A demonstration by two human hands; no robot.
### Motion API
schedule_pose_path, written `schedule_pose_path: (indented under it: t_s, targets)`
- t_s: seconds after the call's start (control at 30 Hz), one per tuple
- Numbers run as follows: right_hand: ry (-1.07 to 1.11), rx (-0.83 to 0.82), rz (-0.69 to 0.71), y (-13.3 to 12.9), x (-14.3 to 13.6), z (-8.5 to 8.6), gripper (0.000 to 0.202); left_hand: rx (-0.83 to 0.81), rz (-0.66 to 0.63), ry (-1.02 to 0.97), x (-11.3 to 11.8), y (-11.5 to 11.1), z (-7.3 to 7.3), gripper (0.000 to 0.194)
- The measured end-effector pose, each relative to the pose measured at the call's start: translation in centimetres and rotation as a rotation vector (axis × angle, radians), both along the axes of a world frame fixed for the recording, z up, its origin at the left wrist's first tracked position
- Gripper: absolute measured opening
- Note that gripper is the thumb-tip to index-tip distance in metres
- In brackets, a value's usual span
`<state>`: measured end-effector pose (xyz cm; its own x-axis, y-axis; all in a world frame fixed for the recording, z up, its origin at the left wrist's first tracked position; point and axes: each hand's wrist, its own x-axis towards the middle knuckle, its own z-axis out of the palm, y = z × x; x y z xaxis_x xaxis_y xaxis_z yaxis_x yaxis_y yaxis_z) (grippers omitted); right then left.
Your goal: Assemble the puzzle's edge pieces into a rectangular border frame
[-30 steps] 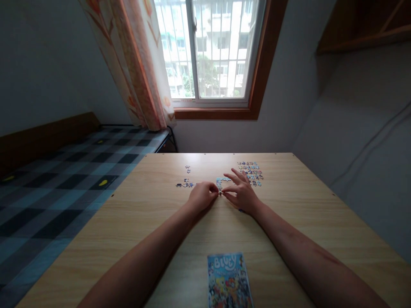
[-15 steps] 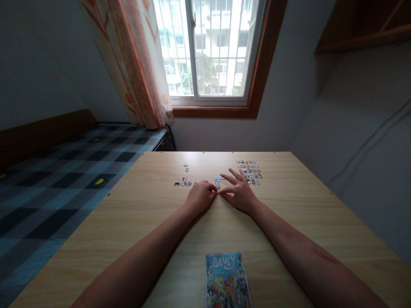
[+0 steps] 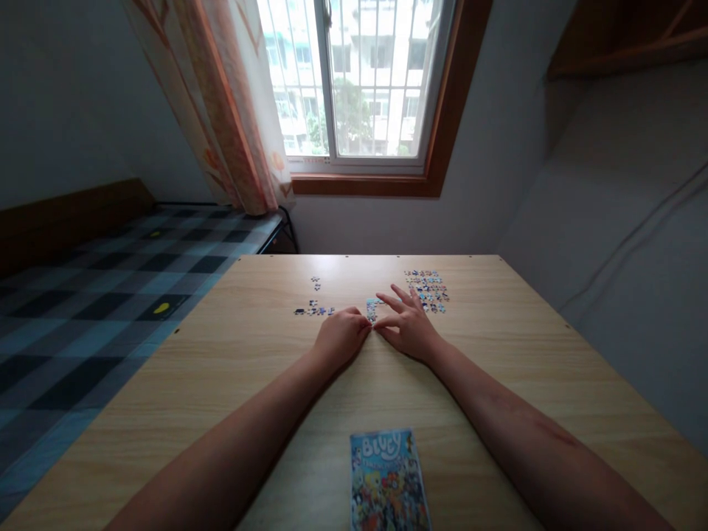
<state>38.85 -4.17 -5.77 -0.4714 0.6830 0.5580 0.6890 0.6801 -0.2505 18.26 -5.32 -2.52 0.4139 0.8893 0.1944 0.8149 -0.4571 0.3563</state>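
On the wooden table (image 3: 265, 383), my left hand (image 3: 344, 335) and my right hand (image 3: 408, 324) meet with their fingertips at the near end of a small joined puzzle section (image 3: 372, 308). My left fingers are curled together; what they pinch is too small to make out. My right thumb and index finger reach the same spot, the other fingers spread above the table. Loose puzzle pieces (image 3: 313, 311) lie left of my left hand. Rows of pieces (image 3: 434, 291) lie just beyond my right hand, which partly hides them.
A colourful "Bluey" picture sheet or box (image 3: 389, 479) lies at the near middle of the table. A checked bed (image 3: 110, 295) stands on the left, a window (image 3: 376, 81) with a curtain (image 3: 221, 110) behind the table.
The view has shifted slightly, so everything sits a little higher and further left. Both hands stay at the puzzle section, with only slight finger movement.
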Motion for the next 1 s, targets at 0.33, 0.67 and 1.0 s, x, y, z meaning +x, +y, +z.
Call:
schedule_pose_path:
  t_s: [0.33, 0.67, 1.0]
  targets:
    - [0.252, 0.072, -0.303, 0.4, 0.8, 0.2, 0.012, 0.018, 0.133, -0.358, -1.1, 1.7, -0.8, 0.019]
    - [0.348, 0.009, -0.364, 0.7, 2.0, 0.1, 0.013, 0.063, 0.229, -0.352, -0.1, 1.8, -0.7, 0.035]
    - [0.346, 0.05, -0.34, 0.6, 2.1, -0.1, 0.011, 0.084, 0.248, -0.329, -0.1, 1.9, -1.1, 0.032]
